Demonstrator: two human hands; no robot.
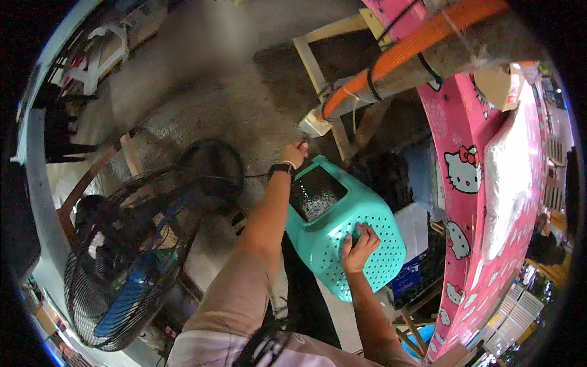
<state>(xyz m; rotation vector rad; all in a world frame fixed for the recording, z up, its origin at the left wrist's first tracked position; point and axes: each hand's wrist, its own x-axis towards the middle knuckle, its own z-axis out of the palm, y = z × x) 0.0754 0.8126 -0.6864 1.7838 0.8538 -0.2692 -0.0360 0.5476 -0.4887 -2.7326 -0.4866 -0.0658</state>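
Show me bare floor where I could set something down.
Open floor lies beyond the left hand, between the black fan and the wooden frame. It's crowded right of the teal stool, where a blue object sits toward the pink printed surface.

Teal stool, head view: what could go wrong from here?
1. The right hand is on the perforated top of the teal stool, so uneven pressure might tip or slide it.
2. The left hand is close to the white box at the end of the orange tube; if that is wired, contact could be hazardous.
3. The black fan stands left of the left arm, which might knock it.
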